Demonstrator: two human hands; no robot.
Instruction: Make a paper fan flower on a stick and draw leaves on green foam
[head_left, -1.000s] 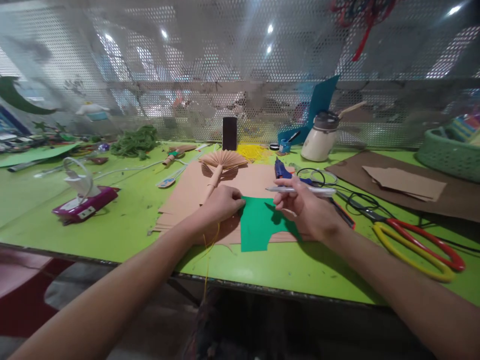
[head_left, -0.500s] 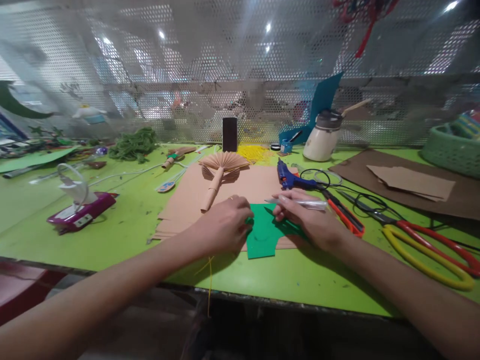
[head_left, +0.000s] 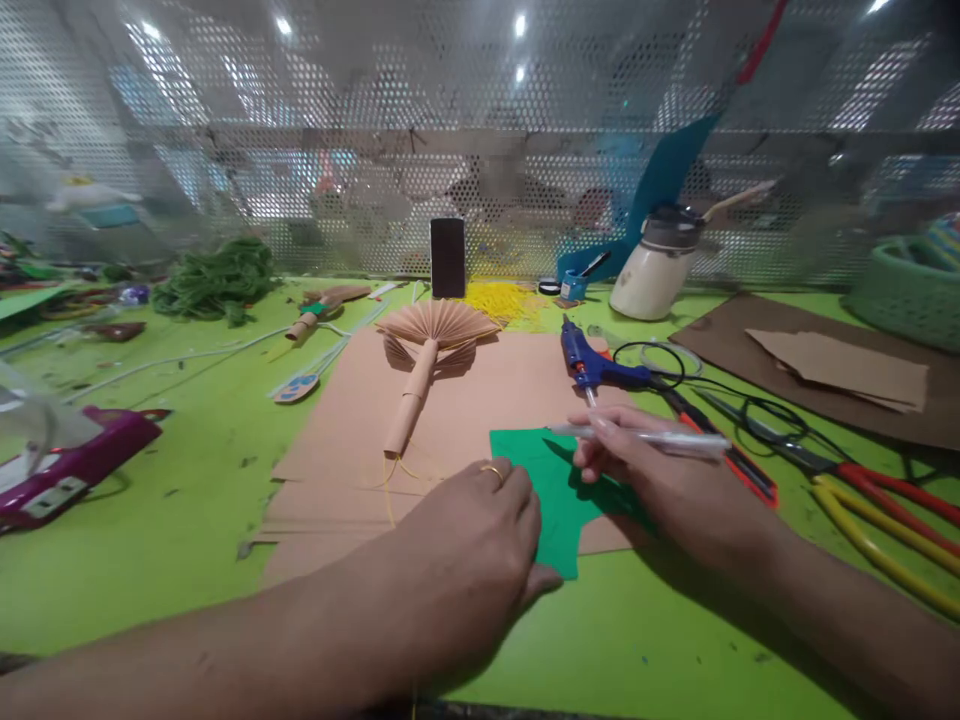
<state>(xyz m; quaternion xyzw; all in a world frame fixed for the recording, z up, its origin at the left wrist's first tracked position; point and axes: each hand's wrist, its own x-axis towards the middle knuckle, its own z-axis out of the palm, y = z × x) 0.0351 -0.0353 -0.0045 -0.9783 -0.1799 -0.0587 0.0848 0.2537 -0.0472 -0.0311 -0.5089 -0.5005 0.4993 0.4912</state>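
Observation:
A piece of green sheet (head_left: 529,445), perhaps paper or felt, lies on stacked tan paper, with a notch cut in its lower right side. My left hand (head_left: 480,540), a ring on one finger, presses on its left part with fingers curled and the thumb near the lower edge. Between the fingers of my right hand (head_left: 652,470) is a slim clear-barrelled pen (head_left: 679,440), its tip just above the green sheet's top edge. Left of the sheet lies a pleated tan paper fan (head_left: 435,325) with a rolled handle and yellow thread.
A blue glue gun (head_left: 589,355), an orange cutter (head_left: 750,475) and red-and-yellow scissors (head_left: 840,470) lie right. A purple power strip (head_left: 90,455) is at left. Behind stand a phone (head_left: 448,258), a small blue jar (head_left: 574,287) and a white jug (head_left: 652,275); tan sheets (head_left: 322,430) lie centrally.
My left hand has moved down and nearer over the green sheet, baring its upper left corner. The view has shifted closer and rightward. My right hand still holds the pen.

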